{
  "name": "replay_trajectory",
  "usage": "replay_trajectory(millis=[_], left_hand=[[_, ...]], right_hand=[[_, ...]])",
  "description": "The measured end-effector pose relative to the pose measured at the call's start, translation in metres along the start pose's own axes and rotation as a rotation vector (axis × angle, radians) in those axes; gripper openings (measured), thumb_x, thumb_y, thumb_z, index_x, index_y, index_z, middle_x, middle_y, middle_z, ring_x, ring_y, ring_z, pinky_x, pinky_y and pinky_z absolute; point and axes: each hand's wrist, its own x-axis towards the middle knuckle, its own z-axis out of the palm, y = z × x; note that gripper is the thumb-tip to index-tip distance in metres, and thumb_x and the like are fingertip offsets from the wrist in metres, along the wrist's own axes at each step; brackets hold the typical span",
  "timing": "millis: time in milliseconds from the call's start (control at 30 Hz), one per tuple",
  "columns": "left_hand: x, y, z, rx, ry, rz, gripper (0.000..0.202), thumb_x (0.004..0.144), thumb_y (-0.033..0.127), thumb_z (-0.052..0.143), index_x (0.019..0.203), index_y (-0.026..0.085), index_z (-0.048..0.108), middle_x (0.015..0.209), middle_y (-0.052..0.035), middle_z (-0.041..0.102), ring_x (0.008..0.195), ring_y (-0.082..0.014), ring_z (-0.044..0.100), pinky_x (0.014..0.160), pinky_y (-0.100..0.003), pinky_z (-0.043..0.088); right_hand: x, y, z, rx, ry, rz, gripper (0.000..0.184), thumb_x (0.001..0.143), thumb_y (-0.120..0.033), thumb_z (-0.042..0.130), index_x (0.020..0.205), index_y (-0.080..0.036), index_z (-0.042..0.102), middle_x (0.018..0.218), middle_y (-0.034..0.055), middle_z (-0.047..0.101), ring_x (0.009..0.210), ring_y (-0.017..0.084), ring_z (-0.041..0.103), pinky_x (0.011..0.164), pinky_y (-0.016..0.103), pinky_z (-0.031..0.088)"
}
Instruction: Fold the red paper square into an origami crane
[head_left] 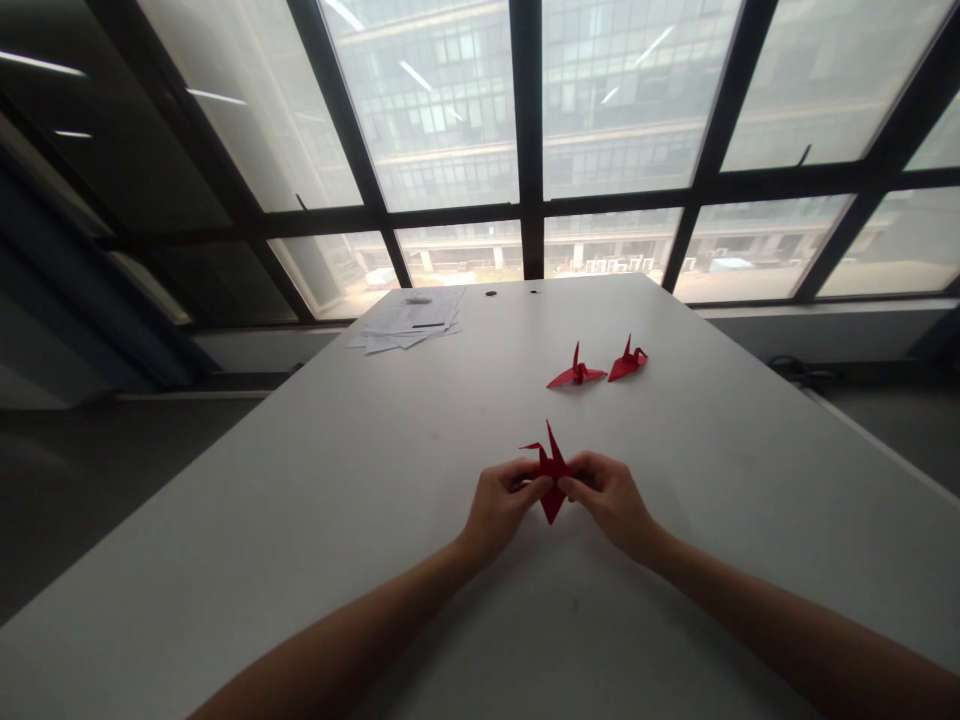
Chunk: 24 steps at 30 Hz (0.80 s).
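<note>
A red paper crane (552, 468) is held just above the white table between my two hands. My left hand (504, 502) pinches its left side with thumb and fingers. On the other side my right hand (609, 500) pinches it the same way, the two thumbs nearly meeting at the middle of the body. One thin folded point stands up, another bends out to the left, and a wide tip points down toward me. Beyond my hands, a second red paper crane (577, 374) rests on the table, with a third red paper crane (628, 360) close on its right.
Loose white papers (405, 322) lie at the table's far left, with a dark pen-like stick (428, 325) on them. Two small dark spots are near the far edge of the white table (315, 500). Tall framed windows (457, 100) stand behind it.
</note>
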Motion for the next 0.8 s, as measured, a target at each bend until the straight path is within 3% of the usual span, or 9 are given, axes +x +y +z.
replay_trajectory(millis=[167,367,600,800], left_hand=[[0.0013,-0.0006,0.0005,-0.015,-0.002,-0.029,0.025,0.081,0.034,0.077,0.093,0.013,0.079,0.084,-0.0077,0.077,0.078,-0.0206,0.069,0.075,-0.029,0.054],[0.0013,-0.0033,0.0002,0.053,0.048,-0.029,0.026,0.082,0.036,0.075,0.09,0.011,0.078,0.082,-0.0083,0.076,0.074,-0.0204,0.069,0.07,-0.028,0.054],[-0.0004,-0.0018,0.0025,0.043,0.013,-0.043,0.022,0.079,0.033,0.077,0.09,0.013,0.078,0.087,-0.0084,0.077,0.08,-0.0229,0.071,0.075,-0.03,0.056],[0.0006,-0.0013,0.0008,0.1,0.053,-0.015,0.024,0.08,0.035,0.077,0.087,0.012,0.078,0.083,-0.0088,0.077,0.073,-0.0207,0.069,0.069,-0.028,0.053]], right_hand=[[0.0008,0.0013,-0.0002,-0.009,0.022,0.008,0.024,0.076,-0.037,0.079,0.081,-0.016,0.069,0.073,0.0024,0.071,0.066,0.015,0.062,0.062,0.027,0.049],[0.0004,-0.0012,-0.0018,-0.051,-0.045,-0.031,0.026,0.082,-0.041,0.074,0.088,-0.016,0.072,0.081,0.0059,0.074,0.073,0.018,0.066,0.067,0.029,0.052],[0.0002,-0.0033,-0.001,-0.125,0.036,-0.032,0.027,0.084,-0.041,0.071,0.075,-0.016,0.071,0.067,0.0038,0.07,0.062,0.016,0.063,0.058,0.027,0.05],[0.0008,-0.0017,-0.0032,-0.223,-0.032,-0.071,0.018,0.084,-0.034,0.071,0.088,-0.017,0.074,0.081,0.0055,0.074,0.073,0.019,0.067,0.067,0.029,0.052]])
